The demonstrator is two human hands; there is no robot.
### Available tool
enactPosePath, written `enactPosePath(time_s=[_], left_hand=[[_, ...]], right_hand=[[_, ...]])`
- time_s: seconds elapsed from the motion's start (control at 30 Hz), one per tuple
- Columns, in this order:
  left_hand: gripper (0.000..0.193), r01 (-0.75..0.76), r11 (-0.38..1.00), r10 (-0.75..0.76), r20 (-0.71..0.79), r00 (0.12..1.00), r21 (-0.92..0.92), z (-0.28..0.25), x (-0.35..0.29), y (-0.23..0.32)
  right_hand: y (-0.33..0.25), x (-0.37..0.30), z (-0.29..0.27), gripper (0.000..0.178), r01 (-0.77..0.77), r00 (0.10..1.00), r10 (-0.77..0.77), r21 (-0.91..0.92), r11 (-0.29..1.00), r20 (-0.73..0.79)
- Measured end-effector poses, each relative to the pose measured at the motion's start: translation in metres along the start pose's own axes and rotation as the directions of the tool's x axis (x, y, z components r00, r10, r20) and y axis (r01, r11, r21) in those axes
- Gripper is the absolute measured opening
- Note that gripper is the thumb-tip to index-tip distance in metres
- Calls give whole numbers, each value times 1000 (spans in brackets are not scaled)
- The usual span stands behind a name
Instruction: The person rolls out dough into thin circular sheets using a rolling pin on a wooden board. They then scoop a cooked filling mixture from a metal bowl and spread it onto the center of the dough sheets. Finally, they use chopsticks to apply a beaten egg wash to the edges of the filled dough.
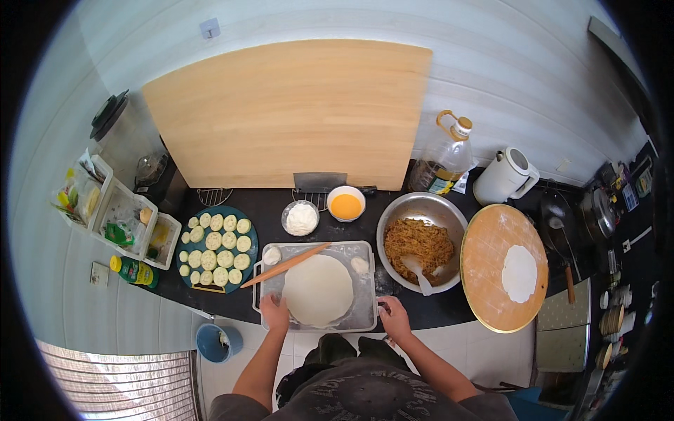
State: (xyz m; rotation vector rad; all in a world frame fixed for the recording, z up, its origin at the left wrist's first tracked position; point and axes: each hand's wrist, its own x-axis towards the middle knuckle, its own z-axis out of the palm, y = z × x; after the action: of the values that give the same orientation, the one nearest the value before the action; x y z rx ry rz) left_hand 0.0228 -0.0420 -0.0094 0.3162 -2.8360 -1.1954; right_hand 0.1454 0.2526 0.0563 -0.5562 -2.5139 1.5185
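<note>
A pale grey cutting board [365, 298] lies at the counter's front edge, with a thin round dough sheet [319, 289] spread over it. My left hand [274, 312] is closed at the board's near left edge, close beside the dough. At the near right edge, my right hand [394, 316] grips the same board with bent fingers. A wooden rolling pin [284, 265] rests slantwise across the board's far left part, touched by neither hand. Small white lumps [272, 255] sit by the pin and at the board's right side.
Left: a dark green plate [247, 272] of dough pieces. Behind: a flour bowl [301, 218], an orange-yellow liquid bowl [346, 205] and a cleaver [319, 182]. Right: a steel basin [390, 259] of brown filling and a round wooden board [484, 281] bearing another dough sheet. A blue bin [210, 344] stands below.
</note>
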Motion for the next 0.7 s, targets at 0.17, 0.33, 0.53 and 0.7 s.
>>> enactPosePath(time_s=[0.17,0.33,0.53,0.7], left_hand=[[35,-461,862,480,-45,876,211,-40,37,29],[37,-498,823,475,151,867,274,-44,68,21],[35,-492,854,482,100,871,170,-49,63,26],[30,-412,909,406,90,909,67,-58,32,9]], right_hand=[[-27,34,21,17,-13,995,19,-68,998,96],[-55,112,57,15,184,977,-162,-173,967,137],[-91,210,117,12,472,878,-427,-235,850,218],[-71,269,189,12,591,805,-459,-445,673,376]])
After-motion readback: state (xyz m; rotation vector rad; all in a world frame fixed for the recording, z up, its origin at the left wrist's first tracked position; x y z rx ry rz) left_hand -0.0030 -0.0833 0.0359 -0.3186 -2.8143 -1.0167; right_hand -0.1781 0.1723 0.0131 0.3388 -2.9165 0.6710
